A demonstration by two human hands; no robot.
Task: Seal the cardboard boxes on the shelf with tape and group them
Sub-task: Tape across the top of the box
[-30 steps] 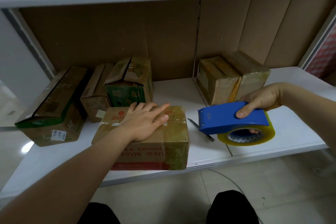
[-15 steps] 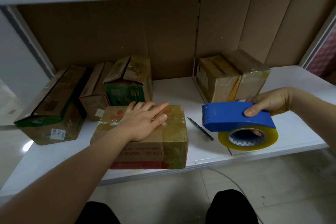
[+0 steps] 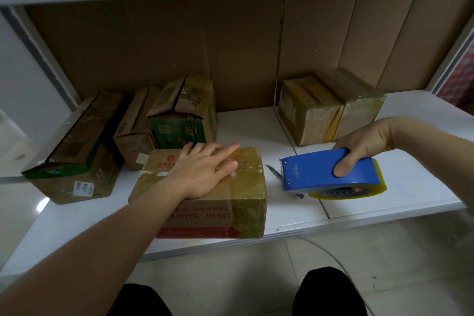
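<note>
Head view, nearest first: two dark trouser knees [image 3: 331,290] are cut off by the bottom edge, above a pale tiled floor [image 3: 256,277]. Both forearms reach up to a white shelf [image 3: 410,187]. The left hand [image 3: 205,172] lies flat, fingers straight, on top of the front box [image 3: 205,202], which sits at the shelf's front edge; glossy tape covers its top and right side, and the red print on its front is too blurred to read. The right hand [image 3: 359,143] has its grip closed round a blue tape dispenser [image 3: 331,172], thumb on the near side, the fingers hidden behind the housing. The yellowish tape roll [image 3: 359,191] shows only below the housing. The dispenser is just right of the front box; whether it touches the shelf cannot be told. A thin grey blade-like thing [image 3: 273,170] lies on the shelf between them, partly hidden by the dispenser.

Farther back on the left stand three boxes: a long one with a green band [image 3: 74,151], a narrow brown one [image 3: 136,131], and a green-printed one [image 3: 184,113] with its flaps raised. On the right, two taped boxes [image 3: 331,108] stand touching, against a brown cardboard backing [image 3: 154,46].
</note>
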